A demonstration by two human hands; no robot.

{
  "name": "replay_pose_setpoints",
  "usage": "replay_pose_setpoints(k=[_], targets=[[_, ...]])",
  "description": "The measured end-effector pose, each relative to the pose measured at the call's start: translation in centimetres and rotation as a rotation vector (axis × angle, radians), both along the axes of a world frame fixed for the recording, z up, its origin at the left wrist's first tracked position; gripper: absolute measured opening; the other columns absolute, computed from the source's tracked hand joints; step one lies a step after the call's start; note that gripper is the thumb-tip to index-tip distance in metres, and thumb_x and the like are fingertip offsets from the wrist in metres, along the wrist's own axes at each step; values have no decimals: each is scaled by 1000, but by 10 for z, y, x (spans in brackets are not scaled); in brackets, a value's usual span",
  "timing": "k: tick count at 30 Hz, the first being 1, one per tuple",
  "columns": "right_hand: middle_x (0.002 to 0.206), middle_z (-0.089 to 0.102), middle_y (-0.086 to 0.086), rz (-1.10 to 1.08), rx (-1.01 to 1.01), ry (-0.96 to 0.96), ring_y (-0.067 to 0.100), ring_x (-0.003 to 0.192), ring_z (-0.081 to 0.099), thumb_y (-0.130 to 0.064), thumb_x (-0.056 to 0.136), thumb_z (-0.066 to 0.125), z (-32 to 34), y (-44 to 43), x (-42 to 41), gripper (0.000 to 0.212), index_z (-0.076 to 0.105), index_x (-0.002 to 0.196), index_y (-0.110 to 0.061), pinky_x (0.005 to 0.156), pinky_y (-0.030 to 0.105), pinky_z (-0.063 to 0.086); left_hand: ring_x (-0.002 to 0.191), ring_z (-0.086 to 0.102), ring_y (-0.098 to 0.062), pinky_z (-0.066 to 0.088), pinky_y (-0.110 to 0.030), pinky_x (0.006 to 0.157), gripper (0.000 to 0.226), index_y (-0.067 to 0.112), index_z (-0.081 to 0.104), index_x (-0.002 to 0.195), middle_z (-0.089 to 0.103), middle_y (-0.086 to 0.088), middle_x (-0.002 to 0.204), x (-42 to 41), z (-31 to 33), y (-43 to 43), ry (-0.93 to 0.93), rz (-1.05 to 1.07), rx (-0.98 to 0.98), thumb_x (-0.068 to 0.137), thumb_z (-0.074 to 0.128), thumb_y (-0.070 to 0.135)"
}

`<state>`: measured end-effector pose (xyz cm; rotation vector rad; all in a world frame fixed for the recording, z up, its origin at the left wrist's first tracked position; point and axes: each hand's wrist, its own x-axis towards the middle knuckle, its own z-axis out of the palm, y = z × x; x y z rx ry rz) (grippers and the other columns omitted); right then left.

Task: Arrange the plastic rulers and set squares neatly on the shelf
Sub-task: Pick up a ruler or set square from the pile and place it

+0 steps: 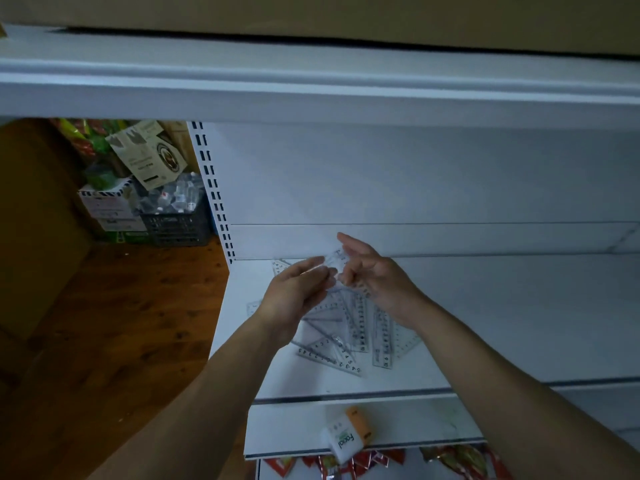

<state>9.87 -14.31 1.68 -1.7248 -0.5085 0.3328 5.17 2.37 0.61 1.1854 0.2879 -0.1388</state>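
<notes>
Clear rulers and set squares point(346, 337), black numerals, heaped crisscross on shelf point(485, 323). Pinched between left hand point(298, 296) and right hand point(379, 280) fingers: one ruler point(338, 259).

"Facial" on white pack point(346, 442), 5-4-3-2 on clear set square point(342, 359)

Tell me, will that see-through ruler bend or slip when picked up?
Probably stiff: the clear ruler looks straight between the left hand and right hand. Likely light, since fingertips alone hold it. Its glossy plastic may slip.
</notes>
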Motion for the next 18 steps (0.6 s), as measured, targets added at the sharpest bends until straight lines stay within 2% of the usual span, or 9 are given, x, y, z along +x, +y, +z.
replay_pose_setpoints(k=[2,4,7,9,11,15,18], targets=[[143,41,-24,-58,40,25,-4,128,43,-6,92,57,-1,-11,-4,27,74,82,-23,96,13,42,91,70,-11,53,-20,75,29,14,58,121,73,-5,104,1,-1,-10,-11,24,-48,93,60,14],[138,50,-18,-135,90,39,2,120,54,-7,95,53,-3,-27,-7,30,73,101,-29,97,23,47,88,70,-11,53,-20,75,26,14,58,118,74,-5,103,3,0,-21,-18,48,-99,92,60,12],[119,67,-3,-250,175,146,17,101,67,-10,97,49,1,-55,-15,29,64,113,-28,80,30,52,85,70,-13,53,-25,81,22,12,57,113,74,-6,96,5,1,-41,-33,89,-160,91,61,8],[109,71,3,-296,155,189,19,87,69,-22,97,49,7,-77,-23,20,65,110,-24,70,29,51,84,70,-15,55,-26,80,23,12,54,108,73,-9,92,6,4,-59,-51,99,-185,88,64,4],[95,74,4,-327,60,156,15,76,67,-28,95,54,9,-99,-29,19,68,102,-17,64,28,48,83,70,-17,56,-25,79,23,13,52,103,71,-11,90,6,8,-81,-70,92,-178,86,65,2],[80,74,1,-406,-15,72,11,65,62,-19,92,58,10,-150,-41,14,71,87,-16,58,25,43,86,71,-16,55,-22,74,19,11,57,103,72,-12,98,4,13,-135,-93,35,-100,87,65,5],[75,72,1,-479,-6,72,10,60,59,-16,92,58,12,-200,-51,16,71,85,-15,55,24,41,90,70,-14,53,-23,76,17,9,65,105,73,-7,99,-1,15,-183,-114,-39,-29,87,65,10]])
